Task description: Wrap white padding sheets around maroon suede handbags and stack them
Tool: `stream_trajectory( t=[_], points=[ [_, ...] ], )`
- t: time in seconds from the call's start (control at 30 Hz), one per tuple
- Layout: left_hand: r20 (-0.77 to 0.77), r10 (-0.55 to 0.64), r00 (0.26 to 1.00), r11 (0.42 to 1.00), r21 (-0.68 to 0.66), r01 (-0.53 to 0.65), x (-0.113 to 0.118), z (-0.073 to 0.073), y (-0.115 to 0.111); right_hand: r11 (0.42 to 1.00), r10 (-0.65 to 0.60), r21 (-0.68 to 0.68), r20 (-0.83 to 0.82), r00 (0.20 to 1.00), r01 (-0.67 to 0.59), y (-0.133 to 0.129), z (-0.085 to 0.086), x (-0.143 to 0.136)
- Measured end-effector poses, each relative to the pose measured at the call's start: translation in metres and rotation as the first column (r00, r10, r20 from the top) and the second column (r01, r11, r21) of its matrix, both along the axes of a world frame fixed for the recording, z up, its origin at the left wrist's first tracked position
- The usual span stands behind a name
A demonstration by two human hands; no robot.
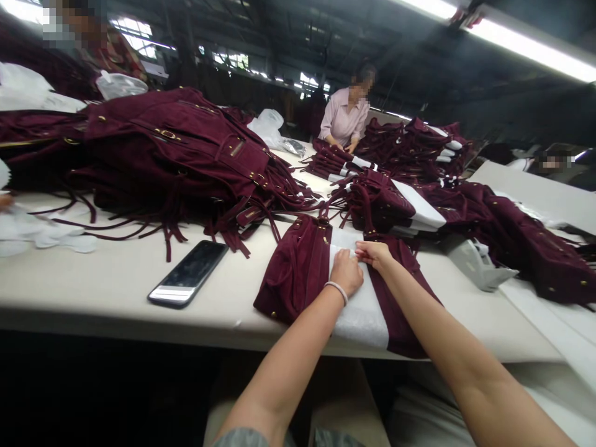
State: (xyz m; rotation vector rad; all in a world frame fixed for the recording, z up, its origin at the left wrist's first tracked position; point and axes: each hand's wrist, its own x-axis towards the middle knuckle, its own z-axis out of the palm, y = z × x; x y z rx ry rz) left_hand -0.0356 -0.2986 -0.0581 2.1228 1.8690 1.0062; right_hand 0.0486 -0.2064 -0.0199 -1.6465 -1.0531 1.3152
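Observation:
A maroon bag (298,267) lies on the pale table (116,273) in front of me, with a white sheet (361,316) wrapped across its middle. My left hand (347,273), with a white band at the wrist, presses on the sheet with its fingers curled at the sheet's upper part. Just to its right, my right hand (372,253) pinches the sheet's edge close to the bag's handles. The fingertips of both hands nearly meet.
A black phone (189,273) lies at the left. Behind it is a large pile of maroon bags (177,149). Wrapped bags (386,198) are stacked beyond my hands. A grey tape dispenser (479,264) stands at the right. A person (344,118) in a pink shirt works across the table.

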Motion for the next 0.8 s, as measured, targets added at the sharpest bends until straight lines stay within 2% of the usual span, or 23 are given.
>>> stream_trajectory(
  t=[0.5,0.8],
  points=[
    [-0.003,-0.007,1.0,1.0,0.005,0.007,0.0,0.0,0.001,1.0,0.006,-0.014,0.046,0.999,-0.005,-0.003,0.0,-0.004],
    [-0.005,-0.013,1.0,1.0,0.011,0.013,0.0,-0.001,0.002,0.999,0.025,0.035,0.068,0.997,-0.028,-0.002,-0.012,-0.002]
  ],
)
